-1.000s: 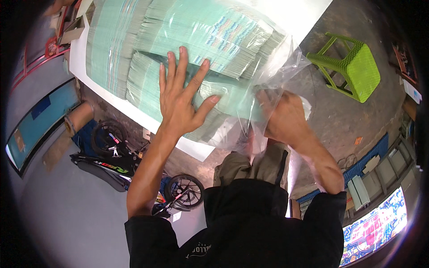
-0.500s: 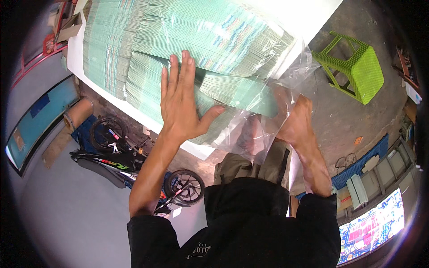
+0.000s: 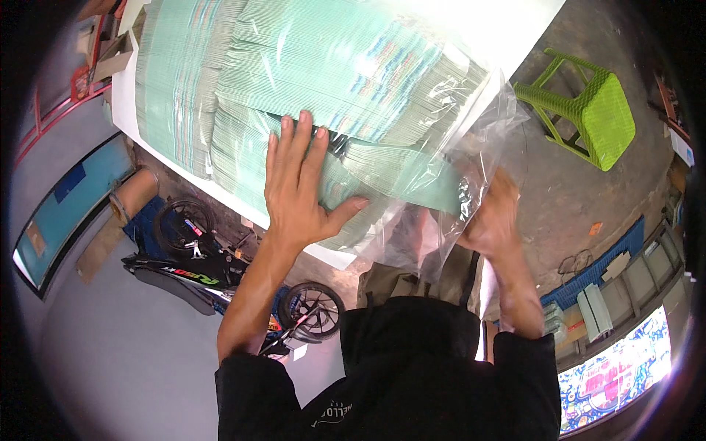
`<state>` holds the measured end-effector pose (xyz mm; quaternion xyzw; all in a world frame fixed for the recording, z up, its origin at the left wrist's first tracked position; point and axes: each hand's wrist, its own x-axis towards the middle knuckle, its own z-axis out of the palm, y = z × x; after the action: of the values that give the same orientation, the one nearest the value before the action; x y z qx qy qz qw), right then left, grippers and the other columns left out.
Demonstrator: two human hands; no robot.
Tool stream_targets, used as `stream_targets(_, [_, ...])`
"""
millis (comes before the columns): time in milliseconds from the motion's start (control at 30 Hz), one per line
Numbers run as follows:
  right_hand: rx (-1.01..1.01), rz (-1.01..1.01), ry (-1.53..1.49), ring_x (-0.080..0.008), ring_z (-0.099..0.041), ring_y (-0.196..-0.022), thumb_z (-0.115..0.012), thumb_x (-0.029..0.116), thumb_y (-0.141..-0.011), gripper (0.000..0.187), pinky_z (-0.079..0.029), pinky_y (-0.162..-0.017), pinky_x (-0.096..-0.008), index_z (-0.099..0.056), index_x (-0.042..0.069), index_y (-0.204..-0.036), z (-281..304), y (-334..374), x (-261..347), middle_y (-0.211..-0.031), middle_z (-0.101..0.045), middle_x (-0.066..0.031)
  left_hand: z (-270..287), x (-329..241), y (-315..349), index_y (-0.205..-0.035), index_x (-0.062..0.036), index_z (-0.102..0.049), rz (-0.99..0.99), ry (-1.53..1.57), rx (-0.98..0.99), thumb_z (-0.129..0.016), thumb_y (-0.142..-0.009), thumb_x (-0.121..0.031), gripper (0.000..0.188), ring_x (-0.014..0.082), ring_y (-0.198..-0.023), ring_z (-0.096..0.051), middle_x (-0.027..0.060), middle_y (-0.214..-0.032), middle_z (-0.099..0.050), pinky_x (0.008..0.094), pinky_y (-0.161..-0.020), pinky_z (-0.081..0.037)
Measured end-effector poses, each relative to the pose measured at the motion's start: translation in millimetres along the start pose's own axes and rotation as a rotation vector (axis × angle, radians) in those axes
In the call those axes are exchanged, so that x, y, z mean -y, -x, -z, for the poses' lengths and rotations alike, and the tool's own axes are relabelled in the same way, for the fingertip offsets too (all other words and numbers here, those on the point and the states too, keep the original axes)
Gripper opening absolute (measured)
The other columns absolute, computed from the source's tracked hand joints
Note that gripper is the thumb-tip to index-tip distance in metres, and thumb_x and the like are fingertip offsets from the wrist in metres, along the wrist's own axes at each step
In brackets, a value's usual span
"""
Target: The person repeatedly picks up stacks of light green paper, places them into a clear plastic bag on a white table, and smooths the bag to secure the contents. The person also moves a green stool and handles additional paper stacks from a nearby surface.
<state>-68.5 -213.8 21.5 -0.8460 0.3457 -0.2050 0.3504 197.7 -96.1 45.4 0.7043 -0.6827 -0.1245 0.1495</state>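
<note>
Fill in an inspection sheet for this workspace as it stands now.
Surface: white worktop, partly covered.
Job's things: packed green sheets, clear plastic over part of them.
Clutter: orange scrap on the floor; brown roll at left.
Left hand: flat over the sheets, fingers extended.
Right hand: at the plastic, partly covered by it; blurred, grip unclear.
Cables: none clearly seen.
Surroundings: green stool at right, motorbike at lower left, bright screen at lower right.
</note>
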Motion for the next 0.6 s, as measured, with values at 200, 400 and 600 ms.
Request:
stream_targets(200, [0.288,0.032,0.022,-0.0407,-0.065,-0.102,-0.085,0.016,-0.060,0.075,-0.054,-0.076,-0.0521,-0.055,0.005,-0.128,8,-14,0,-0.119,-0.060,-0.0219,-3,6,3,-0.132,0.0006,-0.063,-0.091,-0.007,-0.125,-0.072,-0.083,-0.066,0.083,0.0444,-0.128,-0.054,0.0219,-0.133,-0.058,0.0630,-0.114,-0.036])
stream_targets(400, [0.259,0.119,0.008,-0.0414,-0.065,-0.104,-0.087,0.019,-0.062,0.078,-0.056,-0.077,-0.0499,-0.055,0.003,-0.131,1,-8,-2,-0.119,-0.062,-0.0216,11,7,-6,-0.129,0.0002,-0.066,-0.148,-0.051,-0.015,-0.079,-0.078,-0.062,0.081,0.0426,-0.122,-0.060,0.0181,-0.127,-0.065,0.0614,-0.112,-0.041])
stream_targets(600, [0.211,0.223,-0.005,-0.0385,-0.067,-0.103,-0.084,0.021,-0.065,0.067,-0.057,-0.079,-0.0475,-0.061,0.003,-0.125,0,-15,-8,-0.117,-0.066,-0.0173,2,15,-1,-0.122,-0.0011,-0.072,-0.176,-0.037,-0.103,-0.082,-0.074,-0.060,0.077,0.0393,-0.120,-0.062,0.0152,-0.121,-0.069,0.0602,-0.111,-0.042])
